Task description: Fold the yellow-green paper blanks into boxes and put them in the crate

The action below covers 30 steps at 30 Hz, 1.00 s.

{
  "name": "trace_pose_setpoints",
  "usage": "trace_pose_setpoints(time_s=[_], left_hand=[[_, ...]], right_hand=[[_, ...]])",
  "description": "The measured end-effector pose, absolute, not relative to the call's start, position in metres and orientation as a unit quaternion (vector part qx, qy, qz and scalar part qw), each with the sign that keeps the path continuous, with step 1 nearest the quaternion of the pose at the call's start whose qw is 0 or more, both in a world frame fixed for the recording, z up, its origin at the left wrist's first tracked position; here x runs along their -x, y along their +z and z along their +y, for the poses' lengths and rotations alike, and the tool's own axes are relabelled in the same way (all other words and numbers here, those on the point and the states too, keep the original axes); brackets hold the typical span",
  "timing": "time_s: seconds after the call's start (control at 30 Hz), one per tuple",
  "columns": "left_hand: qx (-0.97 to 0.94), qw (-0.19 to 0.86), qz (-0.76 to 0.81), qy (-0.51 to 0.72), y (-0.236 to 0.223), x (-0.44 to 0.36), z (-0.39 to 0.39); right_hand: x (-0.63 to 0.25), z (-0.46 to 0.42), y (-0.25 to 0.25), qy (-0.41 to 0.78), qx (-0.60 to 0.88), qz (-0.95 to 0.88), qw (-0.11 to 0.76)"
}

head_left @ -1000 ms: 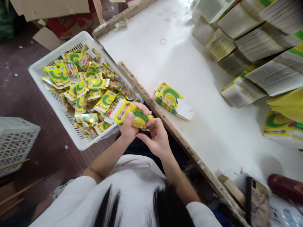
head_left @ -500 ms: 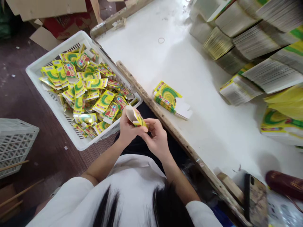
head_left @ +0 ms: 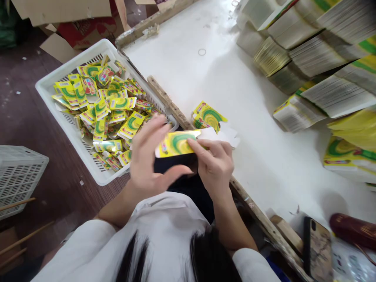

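Observation:
My right hand pinches a flat yellow-and-green printed carton by its right end, over the gap in front of the table. Close to the carton's left end is my left hand, somewhat blurred, its fingers and thumb spread with nothing between them. Behind the right hand a small stack of flat cartons lies on the table. To the left, a white plastic basket holds a heap of folded small cartons.
Bundled cartons are stacked across the white table. A phone and a dark red bottle are at the lower right. A wooden strip edges the table. Another crate stands on the floor, with cardboard boxes behind.
The folded carton both hands held is gone from them. A flat carton is now in my right hand, which has shifted right. My left hand has opened and its fingers have spread.

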<state>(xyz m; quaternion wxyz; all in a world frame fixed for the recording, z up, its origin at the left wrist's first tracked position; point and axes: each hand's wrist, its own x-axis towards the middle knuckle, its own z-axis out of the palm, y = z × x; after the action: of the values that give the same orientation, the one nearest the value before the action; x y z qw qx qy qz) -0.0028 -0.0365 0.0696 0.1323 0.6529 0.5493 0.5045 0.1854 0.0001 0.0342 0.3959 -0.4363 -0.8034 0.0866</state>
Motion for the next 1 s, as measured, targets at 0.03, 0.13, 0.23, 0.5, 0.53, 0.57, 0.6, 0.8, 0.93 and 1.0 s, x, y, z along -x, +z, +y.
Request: trace_pose_setpoints(time_s=[0.03, 0.13, 0.23, 0.5, 0.53, 0.57, 0.6, 0.8, 0.93, 1.0], left_hand=[[-0.692, 0.145, 0.549, 0.445, 0.072, 0.003, -0.036], [-0.729, 0.211, 0.571, 0.312, 0.057, 0.003, -0.028], [-0.690, 0.244, 0.619, 0.285, 0.030, -0.003, -0.023], [-0.702, 0.201, 0.586, 0.351, 0.007, -0.023, -0.024], [-0.708, 0.198, 0.574, 0.361, 0.007, -0.023, -0.025], [-0.715, 0.193, 0.562, 0.369, 0.006, -0.022, -0.025], [-0.723, 0.186, 0.548, 0.378, 0.005, -0.021, -0.025], [-0.774, 0.153, 0.480, 0.384, 0.003, -0.021, -0.025], [-0.768, 0.167, 0.486, 0.383, 0.003, -0.020, -0.025], [-0.756, 0.202, 0.498, 0.374, 0.000, -0.020, -0.026]], right_hand=[[-0.184, -0.001, 0.034, 0.090, 0.415, -0.818, 0.389], [-0.180, -0.005, 0.030, 0.116, 0.365, -0.839, 0.386], [-0.181, -0.007, 0.027, 0.170, 0.417, -0.771, 0.450], [-0.173, -0.004, 0.020, 0.587, 0.420, -0.556, 0.412], [-0.173, -0.002, 0.020, 0.614, 0.407, -0.544, 0.402], [-0.174, -0.001, 0.021, 0.642, 0.393, -0.527, 0.395], [-0.175, 0.001, 0.021, 0.671, 0.377, -0.507, 0.387], [-0.178, 0.001, 0.013, 0.723, 0.343, -0.460, 0.384], [-0.177, -0.006, 0.011, 0.604, 0.365, -0.539, 0.459], [-0.179, -0.007, 0.015, 0.527, 0.349, -0.633, 0.447]])
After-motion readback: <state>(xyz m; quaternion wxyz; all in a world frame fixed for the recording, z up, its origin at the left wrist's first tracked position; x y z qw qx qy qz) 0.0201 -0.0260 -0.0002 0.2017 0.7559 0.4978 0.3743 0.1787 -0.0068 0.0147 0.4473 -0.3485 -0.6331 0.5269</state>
